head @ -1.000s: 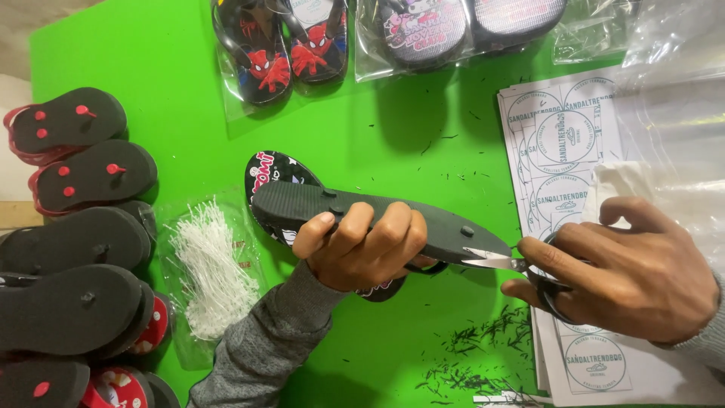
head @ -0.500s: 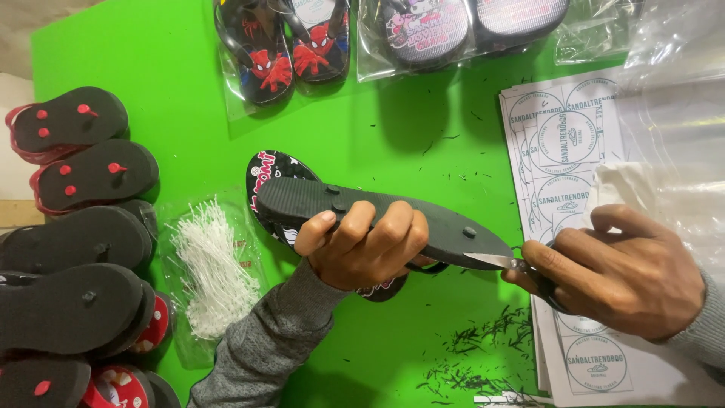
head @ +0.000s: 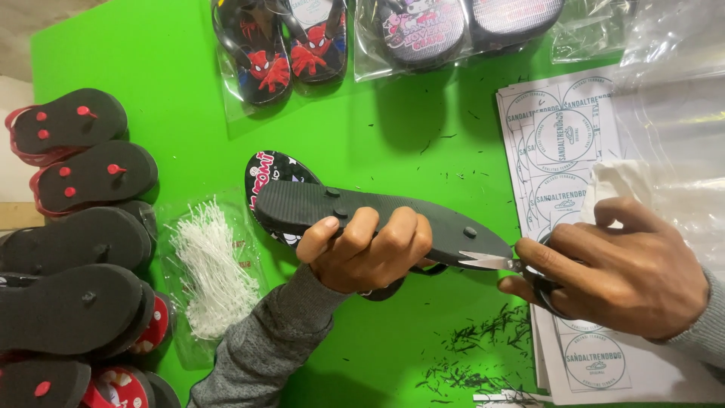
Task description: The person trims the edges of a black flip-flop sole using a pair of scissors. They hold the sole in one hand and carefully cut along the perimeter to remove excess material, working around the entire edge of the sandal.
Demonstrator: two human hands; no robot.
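A: What is the left hand (head: 366, 249) doing?

B: Its fingers wrap tight round a black sandal (head: 377, 219), held bottom side up over the green table (head: 174, 53). The hand hides the middle of the sandal.

A: And the right hand (head: 612, 272)?

B: It grips small scissors (head: 502, 264). The shiny blades touch the sandal's edge near its end. The fingers cover the handles, so I can't see them well.

A: Is there another sandal under it?

B: Yes, a printed sandal (head: 273, 172), mostly hidden. Only its rounded end pokes out.

A: What else?

B: A bag of white plastic ties (head: 211, 264), black sandals (head: 75, 242) cut off at the left edge, and little black bits (head: 483, 340) by the paper sheets (head: 559, 151).
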